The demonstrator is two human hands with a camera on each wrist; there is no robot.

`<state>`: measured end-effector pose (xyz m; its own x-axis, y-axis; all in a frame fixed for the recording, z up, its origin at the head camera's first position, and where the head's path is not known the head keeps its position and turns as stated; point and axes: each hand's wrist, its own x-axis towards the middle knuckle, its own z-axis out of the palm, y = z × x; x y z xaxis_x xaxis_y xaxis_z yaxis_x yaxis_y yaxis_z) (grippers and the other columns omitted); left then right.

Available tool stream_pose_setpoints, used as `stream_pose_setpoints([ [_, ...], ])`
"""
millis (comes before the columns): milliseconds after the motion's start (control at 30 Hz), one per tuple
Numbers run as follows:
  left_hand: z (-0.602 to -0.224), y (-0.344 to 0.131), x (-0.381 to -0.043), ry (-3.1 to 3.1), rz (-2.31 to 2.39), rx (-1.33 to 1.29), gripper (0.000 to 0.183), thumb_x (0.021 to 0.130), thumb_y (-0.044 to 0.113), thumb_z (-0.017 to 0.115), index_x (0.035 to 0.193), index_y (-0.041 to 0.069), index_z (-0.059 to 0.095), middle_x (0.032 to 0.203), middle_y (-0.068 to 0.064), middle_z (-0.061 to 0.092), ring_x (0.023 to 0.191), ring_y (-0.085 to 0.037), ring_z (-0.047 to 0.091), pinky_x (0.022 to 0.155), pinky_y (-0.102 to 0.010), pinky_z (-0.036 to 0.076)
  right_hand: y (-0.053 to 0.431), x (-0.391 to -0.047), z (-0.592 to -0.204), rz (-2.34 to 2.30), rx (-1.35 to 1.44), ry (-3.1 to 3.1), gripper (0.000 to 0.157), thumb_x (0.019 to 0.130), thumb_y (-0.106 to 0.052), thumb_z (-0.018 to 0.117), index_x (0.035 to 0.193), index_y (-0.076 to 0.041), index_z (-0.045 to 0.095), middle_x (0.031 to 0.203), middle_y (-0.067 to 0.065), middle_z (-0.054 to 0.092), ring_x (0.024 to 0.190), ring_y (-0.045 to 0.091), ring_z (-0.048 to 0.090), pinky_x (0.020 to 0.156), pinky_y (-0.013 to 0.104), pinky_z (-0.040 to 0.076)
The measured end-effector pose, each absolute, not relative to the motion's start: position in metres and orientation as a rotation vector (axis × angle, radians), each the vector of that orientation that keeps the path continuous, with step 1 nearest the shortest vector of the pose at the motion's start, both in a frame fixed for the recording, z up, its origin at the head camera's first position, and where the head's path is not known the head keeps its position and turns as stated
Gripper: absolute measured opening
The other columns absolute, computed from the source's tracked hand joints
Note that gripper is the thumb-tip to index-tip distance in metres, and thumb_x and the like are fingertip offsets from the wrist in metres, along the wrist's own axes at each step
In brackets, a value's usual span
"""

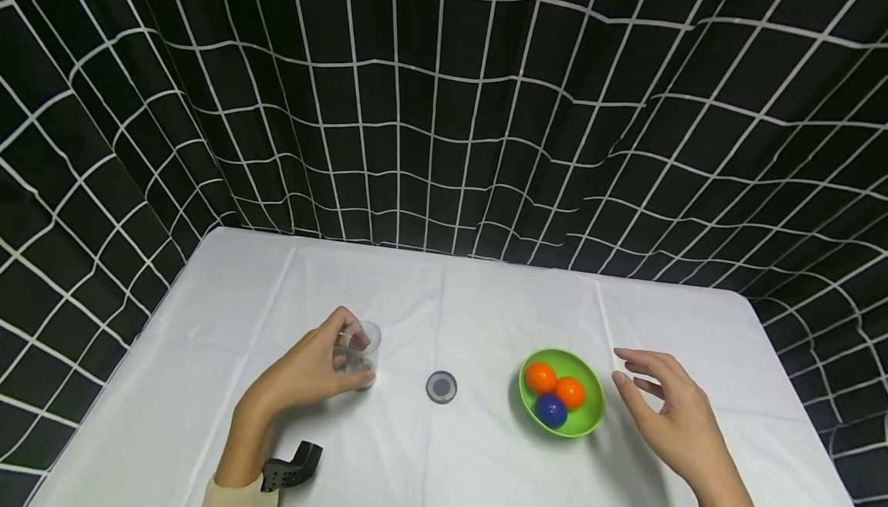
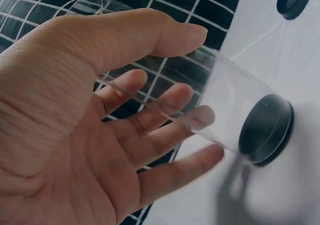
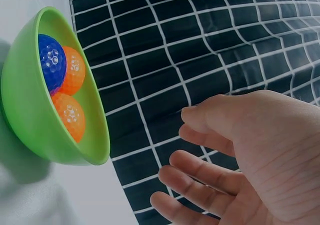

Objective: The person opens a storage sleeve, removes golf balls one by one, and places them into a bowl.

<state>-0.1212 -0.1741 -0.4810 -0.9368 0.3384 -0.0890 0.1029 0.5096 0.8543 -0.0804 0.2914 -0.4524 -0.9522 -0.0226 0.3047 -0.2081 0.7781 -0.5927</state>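
My left hand (image 1: 312,364) curls around a clear plastic cup (image 1: 372,337) standing on the table, thumb on its near side and fingers on the far side. In the left wrist view, that cup (image 2: 235,95) shows a dark round base (image 2: 267,130) at its lower end. My right hand (image 1: 669,407) hovers just right of a green bowl (image 1: 590,418), its fingers loosely bent around nothing. Inside the bowl lie two orange balls (image 1: 540,377) and a dark blue ball (image 1: 551,411); their dimpled surfaces show in the right wrist view.
Between cup and bowl, a small grey disc (image 1: 441,387) lies flat on the white-covered table (image 1: 486,307). A black curtain with a white grid (image 1: 416,106) hangs behind the table and along its sides. A black wrist device (image 1: 291,468) sits at the left sleeve.
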Motion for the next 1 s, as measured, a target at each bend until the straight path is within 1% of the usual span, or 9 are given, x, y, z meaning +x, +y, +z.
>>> stream_pose_setpoints([
  [133, -0.480, -0.178, -0.120, 2.525, 1.350, 0.353, 0.049, 0.086, 0.029, 0.088, 0.115, 0.019, 0.050, 0.122, -0.001, 0.067, 0.108, -0.016, 0.064, 0.098, -0.034, 0.055, 0.293, -0.080, -0.453, 0.962, 0.192, -2.677, 0.032, 0.096, -0.010, 0.077, 0.128, -0.005, 0.072, 0.124, 0.012, 0.070, 0.107, -0.030, 0.046, 0.088, -0.008, 0.040],
  [267, -0.478, -0.182, -0.119, 2.546, 1.307, 0.346, 0.048, 0.085, 0.031, 0.088, 0.116, 0.021, 0.052, 0.117, 0.000, 0.067, 0.089, -0.013, 0.058, 0.082, -0.026, 0.050, 0.292, -0.080, -0.453, 0.964, 0.186, -2.693, 0.032, 0.097, -0.012, 0.076, 0.128, -0.005, 0.071, 0.125, 0.013, 0.070, 0.108, -0.030, 0.045, 0.088, -0.008, 0.040],
  [367, -0.477, -0.183, -0.120, 2.575, 1.263, 0.366, 0.048, 0.086, 0.033, 0.088, 0.120, 0.025, 0.056, 0.115, 0.003, 0.068, 0.082, -0.015, 0.054, 0.076, -0.027, 0.045, 0.292, -0.081, -0.452, 0.946, 0.176, -2.701, 0.032, 0.098, -0.014, 0.076, 0.129, -0.005, 0.071, 0.125, 0.012, 0.069, 0.108, -0.031, 0.044, 0.087, -0.009, 0.039],
  [500, -0.477, -0.184, -0.120, 2.615, 1.199, 0.409, 0.054, 0.085, 0.036, 0.088, 0.130, 0.029, 0.059, 0.121, 0.007, 0.071, 0.105, -0.013, 0.065, 0.095, -0.035, 0.052, 0.292, -0.081, -0.452, 0.944, 0.184, -2.698, 0.032, 0.098, -0.013, 0.076, 0.128, -0.006, 0.071, 0.125, 0.012, 0.070, 0.108, -0.030, 0.045, 0.088, -0.008, 0.039],
  [600, -0.477, -0.184, -0.120, 2.632, 1.167, 0.443, 0.061, 0.084, 0.038, 0.089, 0.136, 0.026, 0.059, 0.124, 0.005, 0.071, 0.119, -0.014, 0.065, 0.107, -0.045, 0.051, 0.293, -0.081, -0.452, 0.935, 0.175, -2.695, 0.031, 0.097, -0.012, 0.076, 0.127, -0.006, 0.072, 0.124, 0.011, 0.070, 0.107, -0.029, 0.045, 0.089, -0.009, 0.039],
  [733, -0.473, -0.190, -0.113, 2.662, 1.085, 0.482, 0.068, 0.084, 0.037, 0.089, 0.142, 0.020, 0.058, 0.133, 0.000, 0.068, 0.128, -0.020, 0.063, 0.114, -0.050, 0.048, 0.292, -0.080, -0.454, 0.909, 0.137, -2.685, 0.031, 0.097, -0.012, 0.077, 0.127, -0.007, 0.072, 0.123, 0.011, 0.071, 0.105, -0.030, 0.045, 0.087, -0.009, 0.039],
  [900, -0.462, -0.208, -0.103, 2.706, 0.969, 0.516, 0.067, 0.089, 0.024, 0.085, 0.148, 0.016, 0.054, 0.151, -0.007, 0.059, 0.146, -0.033, 0.054, 0.121, -0.057, 0.042, 0.288, -0.083, -0.454, 0.891, 0.158, -2.629, 0.031, 0.096, -0.008, 0.076, 0.126, -0.006, 0.073, 0.121, 0.012, 0.073, 0.105, -0.030, 0.046, 0.090, -0.008, 0.039],
  [933, -0.461, -0.212, -0.102, 2.724, 0.955, 0.516, 0.067, 0.090, 0.020, 0.083, 0.150, 0.016, 0.053, 0.153, -0.009, 0.058, 0.147, -0.035, 0.053, 0.121, -0.059, 0.041, 0.288, -0.084, -0.453, 0.883, 0.164, -2.614, 0.031, 0.096, -0.007, 0.075, 0.127, -0.006, 0.073, 0.121, 0.012, 0.073, 0.105, -0.028, 0.048, 0.091, -0.008, 0.038],
  [1000, -0.459, -0.219, -0.101, 2.793, 0.930, 0.488, 0.066, 0.092, 0.014, 0.080, 0.152, 0.017, 0.052, 0.156, -0.013, 0.055, 0.149, -0.040, 0.049, 0.122, -0.063, 0.038, 0.289, -0.087, -0.451, 0.847, 0.169, -2.588, 0.033, 0.096, -0.007, 0.075, 0.129, -0.007, 0.072, 0.124, 0.012, 0.072, 0.107, -0.013, 0.060, 0.095, -0.008, 0.035],
])
